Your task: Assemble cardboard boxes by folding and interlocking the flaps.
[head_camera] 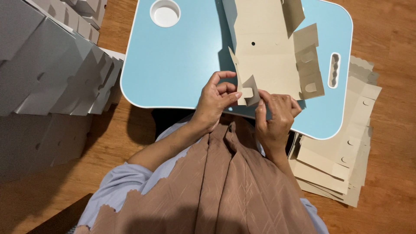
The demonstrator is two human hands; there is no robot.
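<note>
Cardboard box blank (271, 56), tan and die-cut, lies on the blue lap table (173, 65); our left hand (215, 100) and right hand (275, 118) both pinch its small near-edge flap (250, 91). We judge it light, stiff yet easily creased, best held beside fold lines.

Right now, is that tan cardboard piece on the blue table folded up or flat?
Partly folded: the cardboard piece lies mostly spread, but both hands pinch its near flap upright.

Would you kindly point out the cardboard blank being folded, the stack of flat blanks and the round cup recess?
cardboard blank (268, 56), head view, on its middle panel.
stack of flat blanks (342, 151), head view, on its top sheet.
round cup recess (165, 14), head view, on its white bottom.
</note>
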